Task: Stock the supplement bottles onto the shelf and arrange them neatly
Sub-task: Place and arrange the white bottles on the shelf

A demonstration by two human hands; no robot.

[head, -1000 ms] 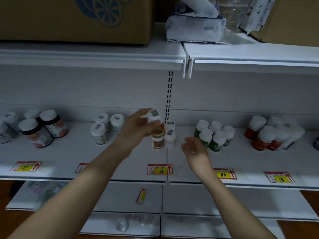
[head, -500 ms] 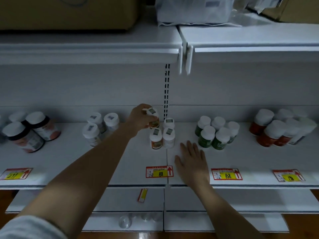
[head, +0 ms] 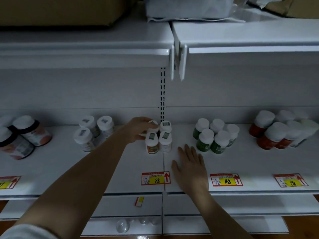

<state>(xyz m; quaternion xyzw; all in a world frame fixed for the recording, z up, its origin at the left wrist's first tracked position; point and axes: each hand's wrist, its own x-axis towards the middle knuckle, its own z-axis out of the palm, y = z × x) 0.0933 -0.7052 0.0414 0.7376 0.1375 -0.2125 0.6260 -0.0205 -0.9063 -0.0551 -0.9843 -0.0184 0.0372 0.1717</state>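
A cluster of small white-capped supplement bottles [head: 165, 138] stands at the middle of the white shelf [head: 103, 163]. My left hand [head: 138, 129] grips the back-left bottle [head: 153, 127] of that cluster, fingers curled over its cap; the bottle sits low behind an orange-labelled front bottle [head: 151, 142]. My right hand [head: 189, 167] lies flat on the shelf, fingers straight, just right of the cluster and holding nothing.
Green bottles [head: 214, 135] stand to the right, red ones [head: 278, 133] farther right. White bottles [head: 93, 131] and larger dark jars [head: 25, 135] stand to the left. Price tags [head: 155, 178] line the shelf front. An upper shelf [head: 86, 50] overhangs, carrying a cardboard box and bags.
My left hand has carried the bottle down and back into the rear-left spot of the cluster. My right hand has dropped from the air onto the shelf and lies flat.
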